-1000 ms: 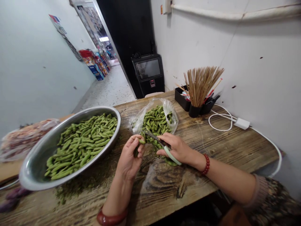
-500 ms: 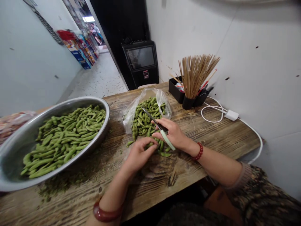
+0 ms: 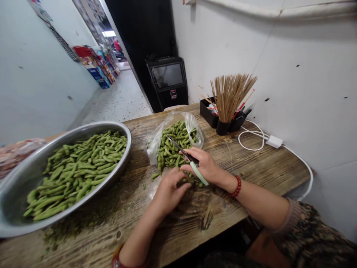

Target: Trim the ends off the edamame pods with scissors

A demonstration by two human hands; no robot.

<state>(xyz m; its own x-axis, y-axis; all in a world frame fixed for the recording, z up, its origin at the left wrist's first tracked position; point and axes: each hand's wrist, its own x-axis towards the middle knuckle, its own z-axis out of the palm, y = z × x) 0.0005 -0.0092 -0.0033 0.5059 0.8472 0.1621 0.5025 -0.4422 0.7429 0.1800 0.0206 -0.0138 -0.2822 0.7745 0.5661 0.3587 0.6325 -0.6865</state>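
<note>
My right hand [image 3: 205, 165] grips a pair of scissors [image 3: 199, 174] with a pale green handle, blades pointing up and left over the pods. Close by on the left, my left hand [image 3: 170, 190] curls its fingers and thumb round green edamame pods [image 3: 183, 181], largely hidden by the fingers. Just beyond both hands, a clear plastic bag [image 3: 153, 149] lies open with many edamame pods [image 3: 173, 145] spilling from its mouth. A large oval metal basin [image 3: 128, 139] at the left holds more pods [image 3: 83, 163].
Green trimmings [image 3: 69, 227] are scattered on the wooden table [image 3: 178, 230] beside the basin. A black holder [image 3: 208, 113] with skewers [image 3: 230, 96] stands at the back right, near a white cable and adapter [image 3: 275, 141]. Another plastic bag [image 3: 19, 152] sits behind the basin.
My left hand has shifted slightly right and down, nearer the scissors handle. Loose pods that lay below the right hand are now fewer or covered. The view has tilted up a little.
</note>
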